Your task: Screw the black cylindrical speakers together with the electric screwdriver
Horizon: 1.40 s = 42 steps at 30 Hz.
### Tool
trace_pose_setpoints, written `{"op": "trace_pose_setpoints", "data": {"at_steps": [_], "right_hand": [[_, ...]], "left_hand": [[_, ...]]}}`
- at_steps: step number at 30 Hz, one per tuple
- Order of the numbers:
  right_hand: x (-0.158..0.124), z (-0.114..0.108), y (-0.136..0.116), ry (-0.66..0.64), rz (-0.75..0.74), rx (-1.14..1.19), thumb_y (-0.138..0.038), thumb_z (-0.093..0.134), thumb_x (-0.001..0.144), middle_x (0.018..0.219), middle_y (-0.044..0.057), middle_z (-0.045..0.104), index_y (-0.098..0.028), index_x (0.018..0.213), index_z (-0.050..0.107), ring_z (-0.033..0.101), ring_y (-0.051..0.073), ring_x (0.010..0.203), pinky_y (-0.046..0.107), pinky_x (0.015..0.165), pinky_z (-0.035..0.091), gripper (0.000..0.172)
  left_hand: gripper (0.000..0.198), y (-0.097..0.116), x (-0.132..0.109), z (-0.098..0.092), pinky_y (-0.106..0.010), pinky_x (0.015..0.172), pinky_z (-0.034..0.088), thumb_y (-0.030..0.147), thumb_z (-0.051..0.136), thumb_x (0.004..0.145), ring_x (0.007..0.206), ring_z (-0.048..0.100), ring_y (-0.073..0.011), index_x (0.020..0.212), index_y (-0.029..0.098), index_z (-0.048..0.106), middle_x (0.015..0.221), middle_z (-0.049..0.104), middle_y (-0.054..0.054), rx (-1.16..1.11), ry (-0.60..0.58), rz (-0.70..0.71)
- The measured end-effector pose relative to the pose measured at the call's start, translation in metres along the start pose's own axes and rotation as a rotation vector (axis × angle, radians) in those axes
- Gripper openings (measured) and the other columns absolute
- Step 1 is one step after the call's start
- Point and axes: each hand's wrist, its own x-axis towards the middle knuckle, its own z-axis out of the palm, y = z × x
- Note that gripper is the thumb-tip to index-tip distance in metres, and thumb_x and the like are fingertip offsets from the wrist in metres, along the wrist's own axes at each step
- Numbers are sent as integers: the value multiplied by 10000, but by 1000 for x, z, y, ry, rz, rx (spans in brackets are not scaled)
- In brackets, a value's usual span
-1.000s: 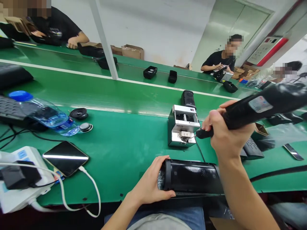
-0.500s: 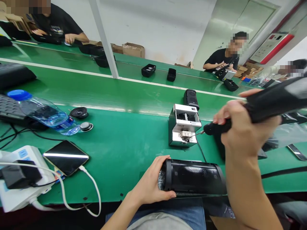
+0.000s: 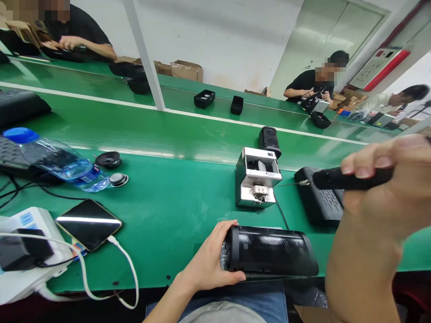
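Observation:
A black cylindrical speaker (image 3: pixel 272 251) lies on its side at the near edge of the green bench (image 3: pixel 175 206). My left hand (image 3: pixel 210 262) is closed around its left end, holding it steady. My right hand (image 3: pixel 387 188) is raised at the right and wrapped around a black electric screwdriver (image 3: pixel 350 178), whose thin bit points left, clear of the small metal screw feeder (image 3: pixel 257 181). A black grille panel (image 3: pixel 319 202) lies flat beneath the screwdriver.
At the left lie a water bottle (image 3: pixel 50 159), two loose speaker drivers (image 3: pixel 107 159), a phone (image 3: pixel 88 223) on a white cable and a white power strip (image 3: pixel 23 251). Black parts ride the far conveyor belt (image 3: pixel 215 101). Other people work at the back.
My right hand has pulled the screwdriver back from the screw feeder, rightwards and towards the camera. The left hand and speaker have stayed in place.

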Motion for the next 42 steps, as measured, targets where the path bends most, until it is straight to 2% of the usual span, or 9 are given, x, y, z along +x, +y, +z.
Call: {"op": "trace_pose_setpoints", "data": {"at_steps": [4, 7, 12, 17, 23, 29, 35, 39, 42], "right_hand": [[-23, 10, 8, -224, 40, -46, -127, 788, 814, 590, -83, 575, -238, 979, 634, 511, 168, 414, 325, 439, 485, 251], [-33, 16, 27, -278, 68, -86, -146, 821, 851, 593, -85, 569, -223, 963, 628, 545, 166, 416, 323, 467, 522, 236], [-35, 18, 41, -276, 136, -119, -211, 842, 862, 592, -90, 560, -225, 1010, 649, 528, 170, 401, 316, 426, 493, 243], [-37, 9, 35, -312, 194, -130, -187, 820, 864, 570, -103, 547, -230, 1011, 642, 507, 157, 402, 297, 429, 462, 235], [-31, 10, 22, -238, 85, -85, -123, 770, 831, 576, -104, 550, -229, 966, 610, 509, 156, 422, 316, 452, 460, 234], [-32, 16, 39, -250, 105, -87, -128, 788, 834, 578, -98, 542, -212, 989, 628, 507, 160, 410, 320, 440, 462, 239], [-35, 14, 42, -253, 137, -85, -133, 788, 820, 577, -94, 560, -216, 1002, 643, 507, 166, 403, 321, 430, 463, 247], [-29, 14, 32, -233, 67, -106, -123, 762, 823, 565, -100, 543, -221, 960, 615, 509, 166, 414, 333, 457, 479, 224], [-27, 14, 34, -240, 63, -118, -136, 783, 825, 573, -95, 541, -216, 964, 619, 526, 176, 419, 341, 452, 475, 229]], "left_hand": [[1147, 0, -1, -1, -649, 1355, 458, 574, 1021, 782, 1593, 547, -468, 1699, 250, 413, 1694, 530, -216, 2, 3, 2], [1136, -1, -1, -2, -646, 1358, 461, 646, 989, 811, 1591, 551, -463, 1703, 256, 403, 1698, 529, -210, 14, 5, 6], [1144, -1, -1, 0, -649, 1362, 459, 699, 972, 810, 1592, 548, -462, 1699, 259, 401, 1700, 525, -205, 8, 3, 0], [1139, 0, 0, -1, -652, 1352, 467, 680, 981, 810, 1580, 558, -465, 1700, 261, 405, 1702, 520, -208, -8, 6, -3], [1140, 1, -1, -2, -636, 1342, 477, 585, 1014, 800, 1567, 570, -458, 1707, 270, 400, 1689, 533, -204, -5, -1, 9], [1139, 4, -1, -3, -625, 1340, 480, 534, 1024, 792, 1570, 571, -448, 1712, 294, 397, 1700, 528, -185, 0, 2, -10], [1148, 2, -1, -3, -631, 1330, 494, 590, 1024, 788, 1570, 571, -461, 1704, 283, 404, 1698, 532, -199, 6, 0, -2], [1143, 0, -1, -3, -630, 1338, 484, 670, 985, 828, 1573, 567, -449, 1723, 310, 372, 1701, 527, -184, 5, -5, 19], [1136, 0, -1, -3, -623, 1335, 489, 683, 975, 837, 1569, 571, -449, 1725, 306, 375, 1697, 530, -184, 4, -4, 14]]}}
